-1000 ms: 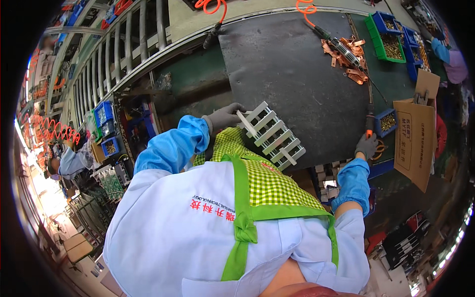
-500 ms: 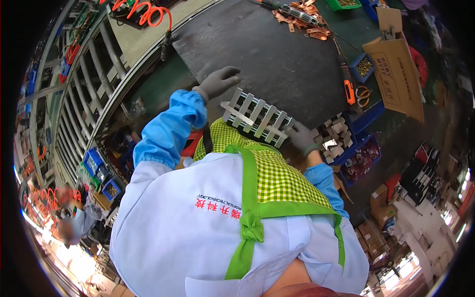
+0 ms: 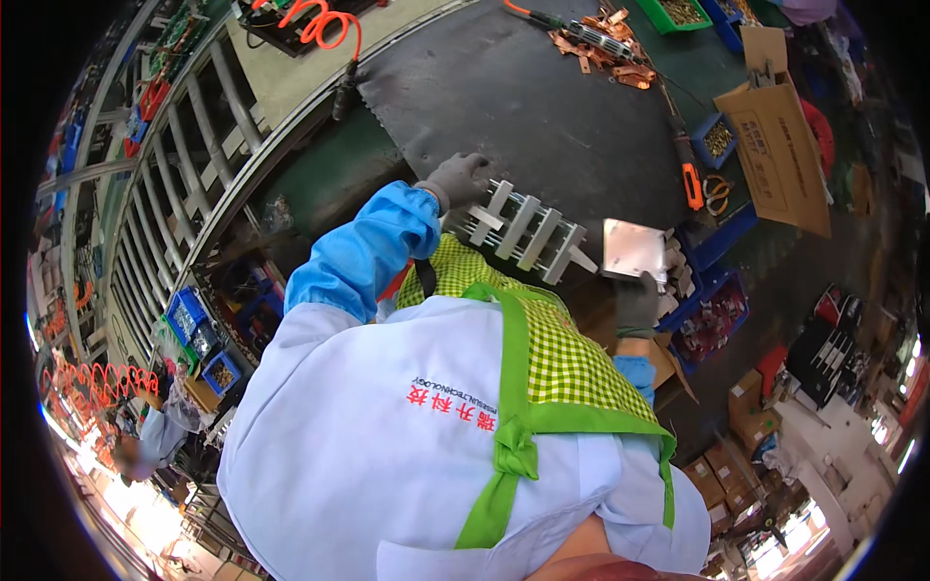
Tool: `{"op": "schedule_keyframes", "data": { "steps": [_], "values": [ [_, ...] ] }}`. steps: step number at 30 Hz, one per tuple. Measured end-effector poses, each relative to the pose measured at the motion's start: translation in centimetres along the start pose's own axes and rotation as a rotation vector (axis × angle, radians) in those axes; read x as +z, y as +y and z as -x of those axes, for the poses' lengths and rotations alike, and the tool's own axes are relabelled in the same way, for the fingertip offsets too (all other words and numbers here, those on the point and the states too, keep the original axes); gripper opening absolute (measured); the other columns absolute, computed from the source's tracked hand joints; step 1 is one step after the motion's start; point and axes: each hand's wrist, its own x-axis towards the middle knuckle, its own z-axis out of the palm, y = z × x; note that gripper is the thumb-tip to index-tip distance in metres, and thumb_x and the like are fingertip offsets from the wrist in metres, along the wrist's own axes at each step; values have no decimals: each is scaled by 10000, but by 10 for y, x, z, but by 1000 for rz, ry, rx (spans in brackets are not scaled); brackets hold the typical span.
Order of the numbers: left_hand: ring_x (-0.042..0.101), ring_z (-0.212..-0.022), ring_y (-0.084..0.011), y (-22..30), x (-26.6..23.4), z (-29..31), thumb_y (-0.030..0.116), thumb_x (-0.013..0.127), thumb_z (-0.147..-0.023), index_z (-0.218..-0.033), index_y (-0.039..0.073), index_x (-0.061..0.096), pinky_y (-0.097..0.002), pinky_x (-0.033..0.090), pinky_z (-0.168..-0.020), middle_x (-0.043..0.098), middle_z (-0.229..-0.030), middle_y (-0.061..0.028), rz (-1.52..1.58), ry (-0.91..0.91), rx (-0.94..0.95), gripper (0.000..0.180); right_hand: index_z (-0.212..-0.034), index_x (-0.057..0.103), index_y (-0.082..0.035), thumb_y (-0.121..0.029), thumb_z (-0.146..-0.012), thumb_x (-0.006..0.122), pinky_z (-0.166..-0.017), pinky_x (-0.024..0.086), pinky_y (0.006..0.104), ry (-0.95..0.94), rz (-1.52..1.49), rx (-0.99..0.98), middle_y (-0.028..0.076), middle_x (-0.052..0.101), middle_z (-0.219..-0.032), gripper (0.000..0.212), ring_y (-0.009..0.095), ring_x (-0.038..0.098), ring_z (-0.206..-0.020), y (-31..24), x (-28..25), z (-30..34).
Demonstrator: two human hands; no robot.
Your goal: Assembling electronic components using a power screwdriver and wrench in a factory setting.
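A slatted metal frame (image 3: 528,232) with several flat silvery bars across long rails sits at the table's near edge, against my apron. My left hand (image 3: 455,181), in a grey glove, is at the frame's left end with its fingers bent over the corner. The frame partly hides the fingertips. In my gloved right hand (image 3: 636,308) is a flat, roughly square shiny metal plate (image 3: 635,249), pinched by its near edge. The plate is to the right of the frame, apart from it, and covers part of a blue bin (image 3: 693,308) of small metal pieces.
A dark mat (image 3: 494,92) covers the table. Copper strips (image 3: 635,75) and power screwdrivers lie at its far right. Scissors (image 3: 716,195), a blue bin of brass fasteners (image 3: 715,137) and a cardboard box (image 3: 775,155) stand rightward. A roller conveyor (image 3: 199,126) runs along the left.
My left hand has come down and right onto the frame's end, its fingers bending. My right hand has left the frame's right end and now holds up a metal plate beside the bin.
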Motion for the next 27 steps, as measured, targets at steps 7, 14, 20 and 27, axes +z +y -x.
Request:
{"op": "schedule_keyframes", "data": {
  "steps": [7,14,20,27],
  "values": [
    [588,-1080,-364,-14,-7,-9,486,729,-709,-1237,3,555,-409,461,-932,599,-1169,-245,65,-152,-124,737,-1079,571,-29,-136,-866,554,-780,494,361,-70,1470,-412,129,605,-990,239,250,608,-913,-73,78,-40],
    [600,-1061,-263,6,-40,-4,337,736,-764,-1225,-59,541,-335,464,-919,620,-1155,-199,421,70,-45,637,-1033,606,-85,-148,-805,576,-828,475,442,-46,2131,-780,166,596,-1063,238,383,563,-972,-62,49,-92],
    [601,-968,-207,52,-87,-18,243,726,-799,-1216,-50,525,-325,485,-845,624,-1062,-130,576,226,106,548,-1365,421,-156,-379,-827,614,-981,411,487,214,1921,-432,172,388,-1408,613,423,420,-1236,-18,4,-92],
    [590,-1068,-314,132,-29,-101,227,666,-818,-1132,158,576,-440,464,-900,627,-1141,-92,115,128,403,334,-1202,509,-38,-474,-859,603,-671,526,362,443,949,183,156,603,-918,562,269,625,-754,-18,10,-99]
  ]
}}
